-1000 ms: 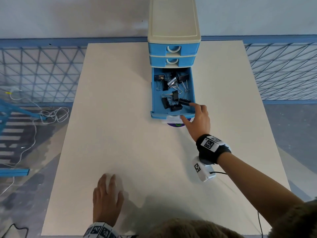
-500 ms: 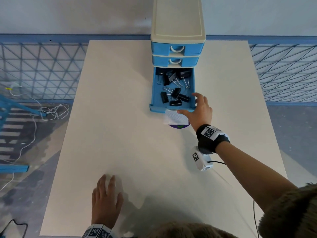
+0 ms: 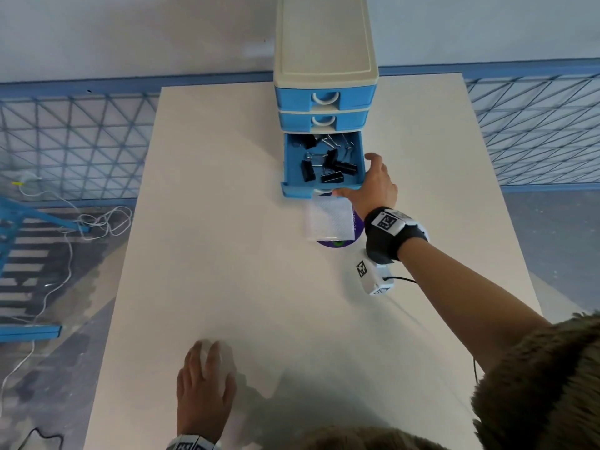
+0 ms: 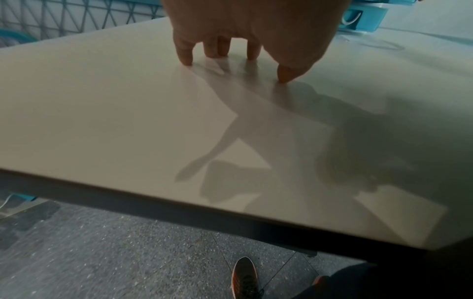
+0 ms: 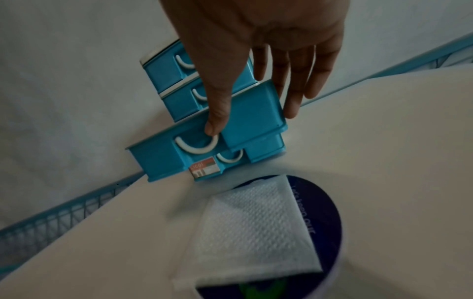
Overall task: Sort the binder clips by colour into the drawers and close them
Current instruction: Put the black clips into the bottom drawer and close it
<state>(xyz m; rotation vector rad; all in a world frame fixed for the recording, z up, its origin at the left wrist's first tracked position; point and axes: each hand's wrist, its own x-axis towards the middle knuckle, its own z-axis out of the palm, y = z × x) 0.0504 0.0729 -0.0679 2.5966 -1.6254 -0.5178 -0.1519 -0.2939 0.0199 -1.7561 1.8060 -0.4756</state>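
Observation:
A cream drawer unit (image 3: 324, 43) with blue drawers stands at the table's far edge. Its third drawer (image 3: 293, 190) is partly out and holds several black binder clips (image 3: 331, 170). My right hand (image 3: 367, 180) is at that drawer's front right corner. In the right wrist view the thumb (image 5: 212, 125) presses on the drawer front (image 5: 158, 159) just above the white handle (image 5: 197, 145), and straight fingers (image 5: 291, 105) lie along the drawer's right side. My left hand (image 3: 204, 378) rests flat on the table (image 3: 227, 254) near its front edge, fingertips (image 4: 185, 58) down, holding nothing.
The two top drawers (image 3: 324, 100) are shut. A white napkin (image 3: 328, 219) lies on a purple round disc (image 3: 337, 243) just in front of the open drawer. A lower drawer front (image 5: 230, 161) shows beneath. Blue wire fencing (image 3: 81, 141) surrounds the table; cables (image 3: 97, 222) lie on the floor at left.
The third drawer has slid further into the unit, with my right hand following it forward. More of the napkin now shows. My left hand has stayed put.

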